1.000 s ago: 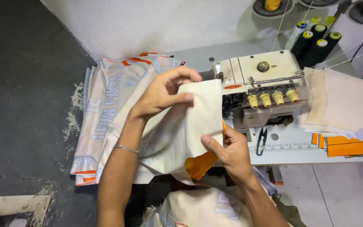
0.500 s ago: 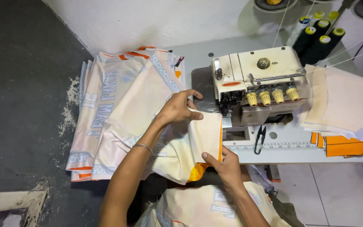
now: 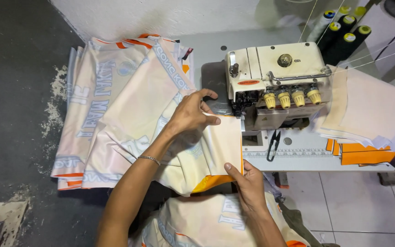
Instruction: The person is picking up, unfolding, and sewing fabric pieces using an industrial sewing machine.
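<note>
My left hand (image 3: pixel 192 113) presses down on a folded cream fabric piece (image 3: pixel 216 146) with an orange underside, lying on the table in front of a cream overlock sewing machine (image 3: pixel 277 77). Its fingers reach toward the machine's presser foot. My right hand (image 3: pixel 248 183) pinches the near right corner of the same piece at the table's front edge. The fabric's right edge runs straight between both hands.
A pile of cream printed fabric pieces (image 3: pixel 115 105) with orange trim lies left of the machine. More stacked cream and orange pieces (image 3: pixel 366 119) sit right. Small black snips (image 3: pixel 273 144) lie on the table. Thread cones (image 3: pixel 344 32) stand behind. More fabric (image 3: pixel 206 224) lies on my lap.
The fabric piece was held up in the air a second ago; both hands have lowered it flat onto the table in front of the machine.
</note>
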